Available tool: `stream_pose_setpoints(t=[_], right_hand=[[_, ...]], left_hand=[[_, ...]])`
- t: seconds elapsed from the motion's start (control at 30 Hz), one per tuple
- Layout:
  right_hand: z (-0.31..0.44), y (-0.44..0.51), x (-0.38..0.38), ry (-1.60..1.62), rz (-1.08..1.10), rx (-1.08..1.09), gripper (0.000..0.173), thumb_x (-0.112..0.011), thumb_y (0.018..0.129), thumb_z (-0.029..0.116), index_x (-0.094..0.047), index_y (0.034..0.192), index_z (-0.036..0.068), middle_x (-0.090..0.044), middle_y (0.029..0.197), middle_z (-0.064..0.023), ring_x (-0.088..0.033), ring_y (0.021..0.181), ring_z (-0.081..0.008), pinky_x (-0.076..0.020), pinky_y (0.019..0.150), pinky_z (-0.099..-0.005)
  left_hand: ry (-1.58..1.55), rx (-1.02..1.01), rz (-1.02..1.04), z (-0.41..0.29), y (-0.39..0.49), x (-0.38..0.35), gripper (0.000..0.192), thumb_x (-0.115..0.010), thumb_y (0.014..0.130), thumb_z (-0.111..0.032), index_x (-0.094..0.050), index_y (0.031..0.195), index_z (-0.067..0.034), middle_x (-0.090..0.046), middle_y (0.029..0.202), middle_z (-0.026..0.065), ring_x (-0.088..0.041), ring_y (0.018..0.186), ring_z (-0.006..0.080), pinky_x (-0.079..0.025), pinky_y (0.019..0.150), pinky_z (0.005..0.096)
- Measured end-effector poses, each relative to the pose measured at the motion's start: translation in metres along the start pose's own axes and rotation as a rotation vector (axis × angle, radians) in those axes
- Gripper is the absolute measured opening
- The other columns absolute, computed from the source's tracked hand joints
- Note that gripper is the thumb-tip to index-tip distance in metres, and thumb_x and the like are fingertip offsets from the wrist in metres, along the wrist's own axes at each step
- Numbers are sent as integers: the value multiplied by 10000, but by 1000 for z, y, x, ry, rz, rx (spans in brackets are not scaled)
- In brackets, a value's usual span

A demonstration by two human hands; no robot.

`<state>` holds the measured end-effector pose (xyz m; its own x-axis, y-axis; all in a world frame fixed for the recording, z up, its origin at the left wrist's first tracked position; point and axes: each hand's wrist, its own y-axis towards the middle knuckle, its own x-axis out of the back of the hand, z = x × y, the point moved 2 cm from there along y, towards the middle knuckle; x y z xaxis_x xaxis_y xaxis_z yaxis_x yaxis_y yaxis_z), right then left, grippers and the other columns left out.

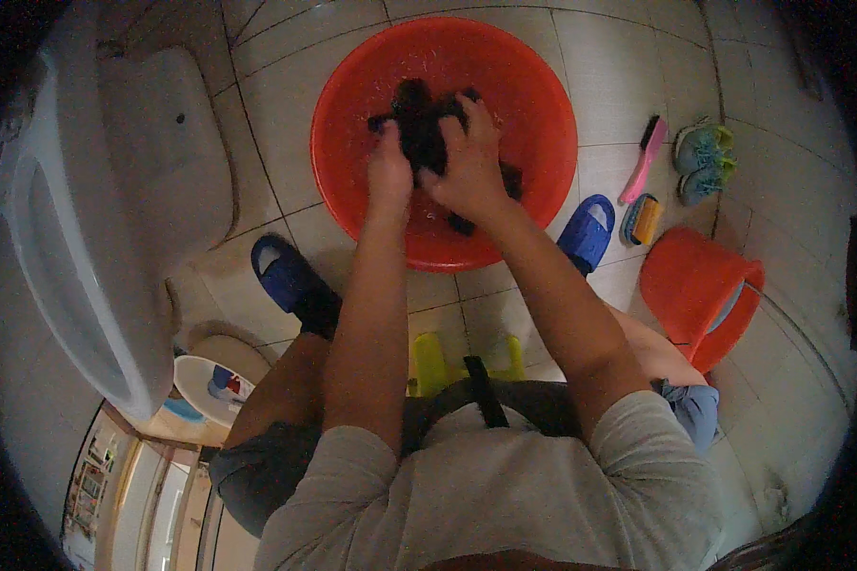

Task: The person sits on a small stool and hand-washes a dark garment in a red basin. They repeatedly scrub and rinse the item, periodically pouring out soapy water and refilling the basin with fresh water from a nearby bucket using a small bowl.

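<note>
A wide red plastic basin (543, 78) stands on the tiled floor in front of me. Over it, my left hand (390, 168) grips one side of a bunched dark cloth (423, 132), perhaps a garment or socks. The other side is in my right hand (471, 160), its fingers curled over the fabric. Beneath my right wrist, more dark fabric (512, 180) lies in the basin, partly hidden by my forearm. Whitish streaks that look like suds or water show on the basin's inner wall. The exact shape of the held cloth is unclear in the dim light.
Right of the basin lie a pink-handled brush (643, 160), a yellow-and-blue scrubbing brush (641, 220) and a pair of sneakers (703, 160). A red bucket (685, 285) is nearby. Blue slippers (286, 275) are on my feet. At left stands a white bathtub-like fixture (78, 285).
</note>
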<state>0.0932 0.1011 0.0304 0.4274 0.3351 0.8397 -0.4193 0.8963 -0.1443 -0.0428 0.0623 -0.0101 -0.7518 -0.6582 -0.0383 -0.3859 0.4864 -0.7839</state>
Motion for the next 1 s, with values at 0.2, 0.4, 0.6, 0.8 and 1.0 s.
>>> stream_pose_setpoints(t=[0.2,0.4,0.6,0.8,1.0], right_hand=[[-23,18,-46,-323,216,76,741,-851,801,393,-641,1489,211,-258,1768,-184,-300,1562,-576,-358,1171,-782],[-32,55,-57,522,165,-412,624,-845,890,350,-678,1430,84,-718,1375,-177,-714,1187,-407,-589,1001,-515],[-4,-7,-18,1261,228,-750,546,-859,909,304,-692,1309,-29,-765,1165,-133,-728,994,-276,-592,921,-382],[-36,-11,-11,469,82,-327,627,-828,908,299,-624,1392,-44,-587,1451,-291,-592,1334,-424,-501,1123,-475],[-30,26,-26,284,-73,-170,917,-808,895,517,-425,1650,166,-278,1717,-307,-351,1520,-582,-363,1225,-678]], left_hand=[[608,-456,-109,1,-9,3,471,-685,1058,-322,-667,1381,21,-704,1349,221,-669,1240,380,-500,1099,488],[-270,-105,-160,27,-16,-6,544,-718,1045,-403,-626,1435,-34,-708,1358,165,-678,1234,357,-528,1072,483],[-904,295,442,32,-8,3,522,-748,1013,-370,-620,1437,-94,-730,1299,130,-707,1177,334,-600,994,509],[-586,99,187,32,4,5,540,-770,916,-73,-613,1433,-85,-719,1294,133,-720,1144,339,-620,974,472],[352,-302,5,43,-4,5,660,-808,835,-52,-573,1451,-14,-660,1383,190,-642,1270,399,-504,1113,530]])
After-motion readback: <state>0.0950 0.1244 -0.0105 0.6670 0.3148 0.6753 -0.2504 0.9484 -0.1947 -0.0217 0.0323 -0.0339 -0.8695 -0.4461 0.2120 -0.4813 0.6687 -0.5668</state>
